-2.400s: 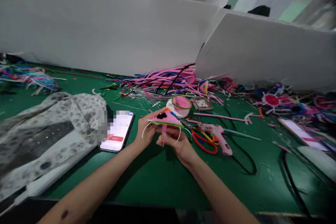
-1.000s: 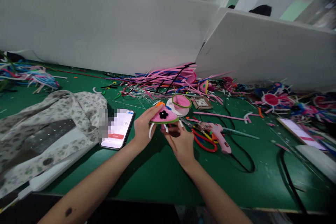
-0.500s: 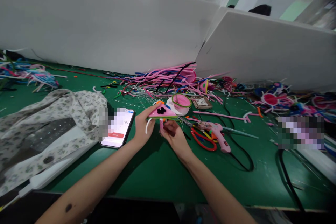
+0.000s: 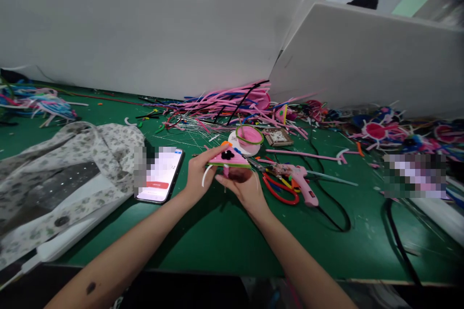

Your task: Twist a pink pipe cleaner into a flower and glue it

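Observation:
A pink triangular pipe-cleaner piece with a black flower, a green lower edge and an orange tip is held up over the table. My left hand is closed on its left side, thumb and fingers along the edge. A white strip curls down beside that hand. Under the piece, a short pink stem hangs down. My right hand is closed around this stem, its thumb in front and the other fingers partly hidden. Just behind lies a pink round cup-like piece with a green rim, on a white disc.
To the right lie a pink glue gun with a black cord and red-handled scissors. A phone and a patterned cloth are at left. Pipe cleaners heap along the white partition. A small box sits behind the tools.
The triangular piece and both hands have shifted slightly right in view. My right hand has moved closer under the piece, its thumb now across the stem. The phone's displayed digits have changed.

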Available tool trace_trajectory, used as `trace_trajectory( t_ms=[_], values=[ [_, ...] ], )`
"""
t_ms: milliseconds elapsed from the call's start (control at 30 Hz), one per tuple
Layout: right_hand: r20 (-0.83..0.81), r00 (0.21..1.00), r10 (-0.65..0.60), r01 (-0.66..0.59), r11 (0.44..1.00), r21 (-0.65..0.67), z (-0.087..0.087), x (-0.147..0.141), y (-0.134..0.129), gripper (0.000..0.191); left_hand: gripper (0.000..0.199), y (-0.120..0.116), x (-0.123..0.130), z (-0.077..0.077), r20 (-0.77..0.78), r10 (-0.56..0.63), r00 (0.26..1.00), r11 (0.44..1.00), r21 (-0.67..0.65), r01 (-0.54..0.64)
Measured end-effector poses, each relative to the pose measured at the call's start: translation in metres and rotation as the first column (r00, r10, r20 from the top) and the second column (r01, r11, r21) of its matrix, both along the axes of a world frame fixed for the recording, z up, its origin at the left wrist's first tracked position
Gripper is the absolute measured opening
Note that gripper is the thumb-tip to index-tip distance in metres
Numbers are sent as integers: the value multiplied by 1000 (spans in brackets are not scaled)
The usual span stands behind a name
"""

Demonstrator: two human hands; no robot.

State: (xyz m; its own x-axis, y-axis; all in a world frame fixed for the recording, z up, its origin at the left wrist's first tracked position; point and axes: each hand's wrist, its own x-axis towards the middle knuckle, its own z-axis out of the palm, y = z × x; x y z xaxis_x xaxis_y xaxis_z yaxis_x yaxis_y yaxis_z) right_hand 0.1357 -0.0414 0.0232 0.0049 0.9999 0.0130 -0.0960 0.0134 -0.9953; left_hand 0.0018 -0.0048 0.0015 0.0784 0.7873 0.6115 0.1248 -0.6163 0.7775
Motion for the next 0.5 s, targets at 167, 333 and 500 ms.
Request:
trace_trajectory(
  t_ms=[167,333,500],
  values=[
    [51,997,59,-60,998,10,-3,0,-2,17,52,1,0,-1,-27,22,999,999,40,-21],
    [-65,986,155,-160,984,-84,-4,-2,-5,29,51,1,-1,-3,-26,9,1000,1000,2,-9],
    [-161,981,113,-135,981,-136,-3,0,-4,31,50,2,-1,-5,-26,14,1000,1000,27,-13]
  ],
)
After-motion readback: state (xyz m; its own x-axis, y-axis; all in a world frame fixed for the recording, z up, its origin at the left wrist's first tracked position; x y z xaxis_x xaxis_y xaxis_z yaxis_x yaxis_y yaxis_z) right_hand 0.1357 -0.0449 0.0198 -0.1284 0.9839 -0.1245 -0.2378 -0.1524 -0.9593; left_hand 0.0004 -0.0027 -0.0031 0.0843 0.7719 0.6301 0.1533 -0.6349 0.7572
